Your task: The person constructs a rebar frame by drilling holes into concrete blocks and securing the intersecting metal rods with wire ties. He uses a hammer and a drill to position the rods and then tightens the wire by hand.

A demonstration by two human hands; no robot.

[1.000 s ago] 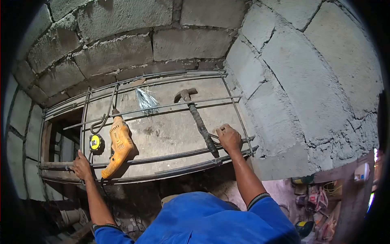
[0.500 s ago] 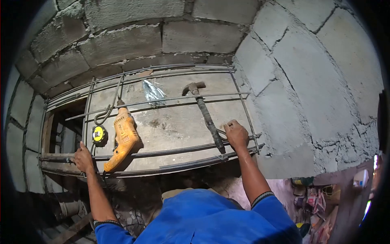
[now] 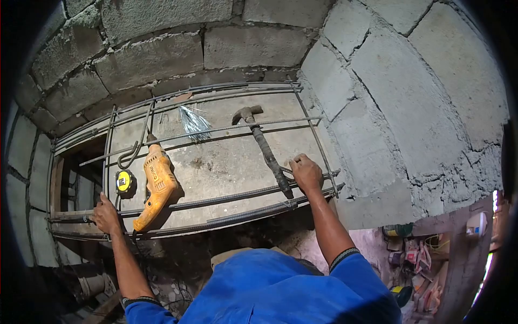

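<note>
Gripping the steel bars (image 3: 216,201) along the near edge of a concrete slab (image 3: 226,162), I have both hands closed on the cage. My left hand (image 3: 106,216) is wrapped around the bars at the slab's near left corner, just beside an orange drill (image 3: 156,186) and a yellow tape measure (image 3: 125,182). My right hand (image 3: 306,173) clasps the bars near the right corner, touching the handle end of a hammer (image 3: 263,146) that lies across the slab. Block walls (image 3: 377,81) rise behind.
</note>
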